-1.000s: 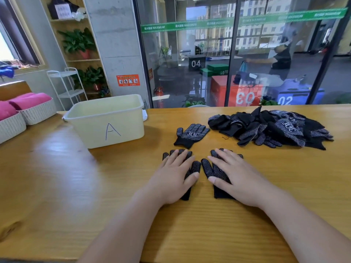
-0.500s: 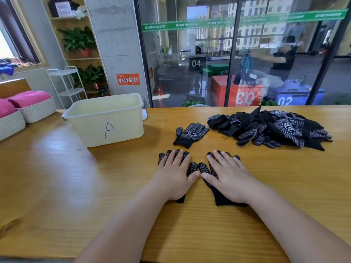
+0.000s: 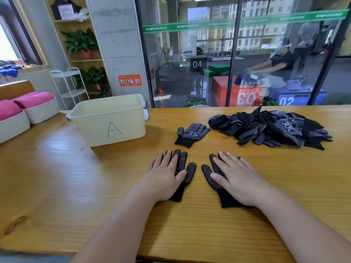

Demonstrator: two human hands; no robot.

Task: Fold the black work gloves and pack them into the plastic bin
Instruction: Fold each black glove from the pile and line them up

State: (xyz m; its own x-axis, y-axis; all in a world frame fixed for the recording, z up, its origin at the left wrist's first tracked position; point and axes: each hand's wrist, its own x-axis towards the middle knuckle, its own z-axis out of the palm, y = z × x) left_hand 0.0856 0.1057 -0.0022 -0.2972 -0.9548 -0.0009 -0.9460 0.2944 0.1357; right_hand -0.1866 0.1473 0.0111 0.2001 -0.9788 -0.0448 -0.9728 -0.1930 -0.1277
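Two white woven baskets [image 3: 40, 112] sit at the far left edge of the table [image 3: 57, 177], at 9 o'clock of the bin, with pink cloth [image 3: 32, 99] rolled inside.

The plastic bin [image 3: 91, 126] (cream, a hand-drawn "A" on its near wall) stands upright at 10 o'clock from the left hand [image 3: 163, 177], well apart from it.

Left hand: palm down, fingers straight and slightly spread, pressing flat on the left glove [image 3: 187, 171]. The glove lies dotted side up, fingers toward 12 o'clock, cuff toward 6.

A single glove [image 3: 190, 134] lies flat at 12 o'clock of the left glove, near but not touching.

Right hand [image 3: 241, 179]: palm down, fingers straight and spread, flat on the right glove [image 3: 212, 175]. The two pressed gloves lie side by side, with bare table between them.

The glove pile [image 3: 275, 128] lies heaped at 1 o'clock from the right hand, well apart.
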